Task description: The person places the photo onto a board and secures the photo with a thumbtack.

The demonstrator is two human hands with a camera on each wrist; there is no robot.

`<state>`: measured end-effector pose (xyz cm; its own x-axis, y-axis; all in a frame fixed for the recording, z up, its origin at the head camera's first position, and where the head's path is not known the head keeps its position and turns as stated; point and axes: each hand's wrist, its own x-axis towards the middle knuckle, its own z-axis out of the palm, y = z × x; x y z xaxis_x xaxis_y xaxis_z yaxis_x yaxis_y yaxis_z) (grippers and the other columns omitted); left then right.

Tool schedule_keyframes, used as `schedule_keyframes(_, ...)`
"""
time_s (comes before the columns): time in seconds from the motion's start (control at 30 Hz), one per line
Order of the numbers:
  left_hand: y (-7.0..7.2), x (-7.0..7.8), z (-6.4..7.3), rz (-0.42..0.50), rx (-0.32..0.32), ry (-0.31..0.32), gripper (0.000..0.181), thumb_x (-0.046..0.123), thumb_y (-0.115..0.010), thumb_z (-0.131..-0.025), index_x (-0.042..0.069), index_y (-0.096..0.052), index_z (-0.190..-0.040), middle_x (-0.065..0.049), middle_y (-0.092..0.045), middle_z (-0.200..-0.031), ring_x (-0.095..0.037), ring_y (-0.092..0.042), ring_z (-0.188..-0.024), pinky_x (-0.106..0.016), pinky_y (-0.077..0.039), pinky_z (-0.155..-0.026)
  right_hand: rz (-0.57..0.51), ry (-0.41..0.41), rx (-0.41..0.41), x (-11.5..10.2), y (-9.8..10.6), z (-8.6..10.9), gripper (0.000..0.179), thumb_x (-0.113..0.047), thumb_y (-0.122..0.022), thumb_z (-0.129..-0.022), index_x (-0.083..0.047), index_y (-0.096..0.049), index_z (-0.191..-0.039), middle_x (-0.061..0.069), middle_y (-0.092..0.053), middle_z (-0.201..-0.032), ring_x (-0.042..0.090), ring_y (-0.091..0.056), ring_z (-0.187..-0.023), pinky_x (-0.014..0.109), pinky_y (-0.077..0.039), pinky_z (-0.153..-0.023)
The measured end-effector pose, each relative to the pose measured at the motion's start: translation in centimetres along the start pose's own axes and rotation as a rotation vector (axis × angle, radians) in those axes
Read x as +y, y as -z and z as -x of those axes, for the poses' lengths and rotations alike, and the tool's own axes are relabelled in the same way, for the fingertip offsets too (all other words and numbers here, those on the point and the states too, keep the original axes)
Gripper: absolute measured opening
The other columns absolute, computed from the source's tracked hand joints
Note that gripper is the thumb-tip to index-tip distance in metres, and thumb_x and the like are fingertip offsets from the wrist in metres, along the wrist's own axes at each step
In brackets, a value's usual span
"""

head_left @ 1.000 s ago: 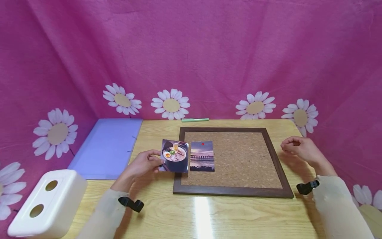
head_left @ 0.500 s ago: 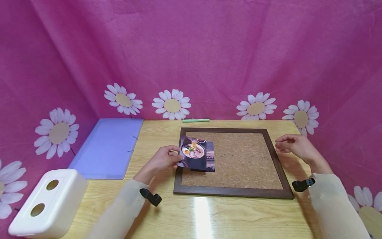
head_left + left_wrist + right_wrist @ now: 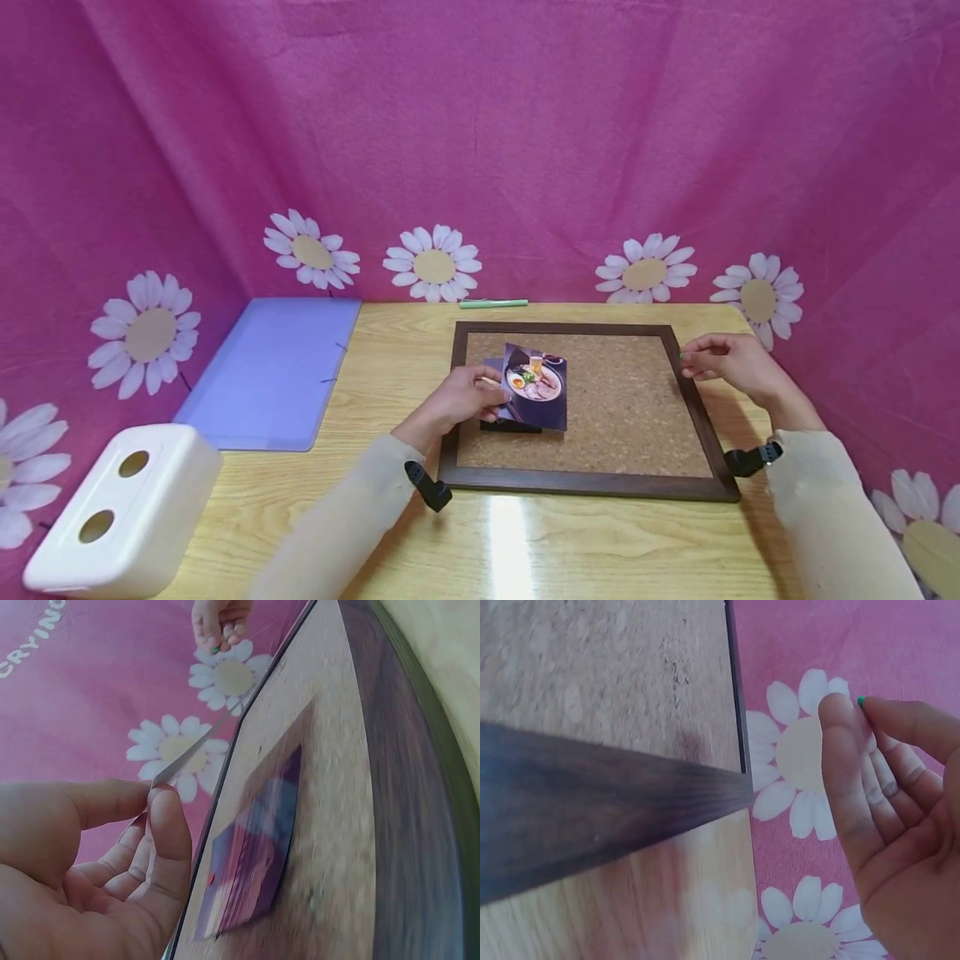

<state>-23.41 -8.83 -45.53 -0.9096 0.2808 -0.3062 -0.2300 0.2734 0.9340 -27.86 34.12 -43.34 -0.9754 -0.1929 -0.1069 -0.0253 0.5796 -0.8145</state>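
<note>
My left hand [image 3: 465, 396] pinches the edge of a ramen photo [image 3: 534, 387] between thumb and fingers, above the left half of the cork board [image 3: 630, 400]. In the left wrist view, this photo appears almost edge-on, apart from the board. Beneath it lies a pier photo [image 3: 255, 847] with a red push pin [image 3: 211, 878] near one end; the head view shows only slivers of it. By the board's right frame, my right hand [image 3: 727, 362] pinches a tiny green push pin [image 3: 861, 700], mostly hidden by the fingertips.
A green pen [image 3: 492, 304] lies behind the board at the table's back edge. On the left are a lilac plastic folder or mat [image 3: 262, 375] and a white box with two round holes [image 3: 142, 508]. Pink flowered cloth [image 3: 480, 150] surrounds the table.
My left hand has carried the ramen photo rightward, from the board's left edge to over the pier photo. My right hand has come slightly left, toward the board's right frame.
</note>
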Motion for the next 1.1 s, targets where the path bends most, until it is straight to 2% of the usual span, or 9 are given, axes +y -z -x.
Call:
schedule_keyframes(0.17,-1.7,0.5,-0.8,0.029,-0.031,-0.003,0.038,0.006,-0.066,-0.094,-0.003,-0.054,-0.128,-0.002,-0.066,-0.078,-0.007,-0.058,-0.055,-0.018,-0.052,-0.052,-0.023,0.011,-0.014,-0.4,-0.2,-0.4,0.039,-0.024,-0.062,-0.099,0.009,-0.060,-0.120,0.007,-0.076,-0.094,0.014,-0.074,-0.083,0.032,-0.062,-0.077)
schedule_keyframes(0.43,-3.7,1.6,-1.8,0.039,-0.046,0.029,0.036,0.009,-0.068,-0.093,0.001,-0.057,-0.127,-0.002,-0.065,-0.074,-0.008,-0.058,-0.052,-0.018,-0.050,-0.049,0.023,0.014,-0.053,-0.5,-0.9,-0.9,0.035,-0.024,-0.058,-0.102,0.005,-0.061,-0.121,0.013,-0.072,-0.100,0.009,-0.069,-0.084,0.030,-0.060,-0.076)
schedule_keyframes(0.6,-5.2,2.1,-2.5,0.071,-0.072,0.032,0.034,0.006,-0.067,-0.094,0.000,-0.057,-0.125,-0.002,-0.064,-0.073,-0.007,-0.056,-0.052,-0.017,-0.051,-0.049,0.045,0.014,-0.063,-0.8,-1.2,-1.0,0.034,-0.027,-0.058,-0.102,0.003,-0.062,-0.119,0.014,-0.070,-0.098,0.014,-0.067,-0.084,0.033,-0.058,-0.073)
schedule_keyframes(0.9,-8.4,2.0,-4.0,0.065,-0.064,0.016,0.026,0.003,-0.068,-0.092,-0.001,-0.060,-0.116,-0.002,-0.063,-0.069,-0.008,-0.057,-0.052,-0.017,-0.050,-0.050,0.058,0.001,-0.072,-1.3,-1.9,-1.2,0.034,-0.026,-0.059,-0.101,0.002,-0.062,-0.118,0.019,-0.067,-0.103,0.023,-0.066,-0.081,0.035,-0.057,-0.071)
schedule_keyframes(1.1,-9.6,2.0,-4.6,0.059,-0.053,0.021,0.025,0.001,-0.068,-0.092,-0.002,-0.059,-0.115,-0.001,-0.061,-0.069,-0.006,-0.055,-0.052,-0.015,-0.049,-0.048,0.065,-0.018,-0.097,-1.7,-2.7,-1.8,0.028,-0.021,-0.058,-0.101,0.002,-0.063,-0.118,0.020,-0.069,-0.106,0.023,-0.064,-0.082,0.034,-0.057,-0.069)
